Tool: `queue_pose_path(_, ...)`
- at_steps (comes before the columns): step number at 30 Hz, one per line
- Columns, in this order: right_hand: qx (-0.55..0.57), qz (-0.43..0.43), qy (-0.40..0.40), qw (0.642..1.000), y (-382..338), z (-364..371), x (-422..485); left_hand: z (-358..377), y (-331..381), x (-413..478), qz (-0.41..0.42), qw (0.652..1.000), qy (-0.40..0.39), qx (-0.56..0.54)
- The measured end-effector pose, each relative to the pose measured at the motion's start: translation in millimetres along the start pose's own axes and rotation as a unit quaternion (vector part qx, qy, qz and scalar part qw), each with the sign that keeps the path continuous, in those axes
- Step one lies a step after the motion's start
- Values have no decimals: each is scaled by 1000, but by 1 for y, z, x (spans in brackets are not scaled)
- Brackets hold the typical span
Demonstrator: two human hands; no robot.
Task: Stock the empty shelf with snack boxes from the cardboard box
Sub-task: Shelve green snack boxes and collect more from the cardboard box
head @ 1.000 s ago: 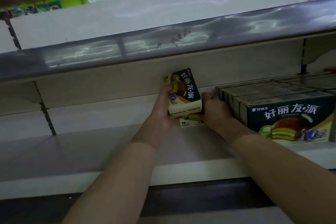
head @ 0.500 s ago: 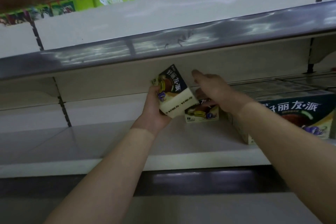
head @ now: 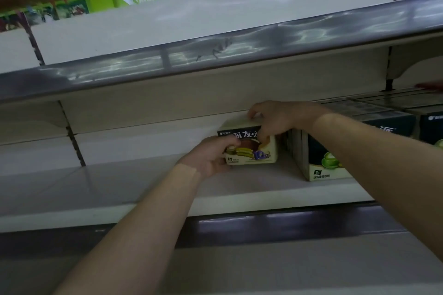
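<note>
A small dark-and-cream snack box (head: pixel 249 151) stands on the white shelf (head: pixel 119 189), its printed front facing me. My left hand (head: pixel 211 155) grips its lower left corner. My right hand (head: pixel 275 118) lies over its top, fingers curled round the far edge and thumb on the front. To its right stands a row of larger snack boxes (head: pixel 321 165) of the same brand, with a gap between. The cardboard box is out of view.
The upper shelf's grey price rail (head: pixel 215 55) hangs just above my hands. Left of the held box the shelf is bare up to a slotted upright (head: pixel 74 143). A dark price rail (head: pixel 287 225) runs along the shelf's front edge.
The tilted box in my left hand has come down level on the shelf, front facing me. My right hand has moved from the row of boxes onto its top.
</note>
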State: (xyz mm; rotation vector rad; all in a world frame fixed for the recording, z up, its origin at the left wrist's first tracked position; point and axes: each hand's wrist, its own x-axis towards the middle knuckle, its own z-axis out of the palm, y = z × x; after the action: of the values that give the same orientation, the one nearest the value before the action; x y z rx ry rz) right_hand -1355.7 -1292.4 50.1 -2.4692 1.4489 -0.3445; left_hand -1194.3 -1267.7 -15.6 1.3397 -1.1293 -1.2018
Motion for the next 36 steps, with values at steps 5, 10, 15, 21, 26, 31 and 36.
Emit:
queue_pose_path(5,-115,4,35,993,7,16,11,1,-4,18,3,994,28,105)
queue_pose_path(10,-187,2,46,981,6,30,15,7,-4,30,34,983,15,182)
queue_pose_path(15,-228,-8,75,971,7,36,14,15,-3,35,62,975,-6,214)
queue_pose_path(21,-249,-2,77,965,5,40,13,18,-7,39,98,973,-6,209)
queue_pose_path(26,-268,27,87,959,0,47,8,21,-8,36,93,967,12,236)
queue_pose_path(31,-264,36,109,958,-5,50,-3,27,-14,27,146,921,80,352)
queue_pose_path(36,-267,21,114,957,-10,63,-9,37,-12,10,159,868,101,459)
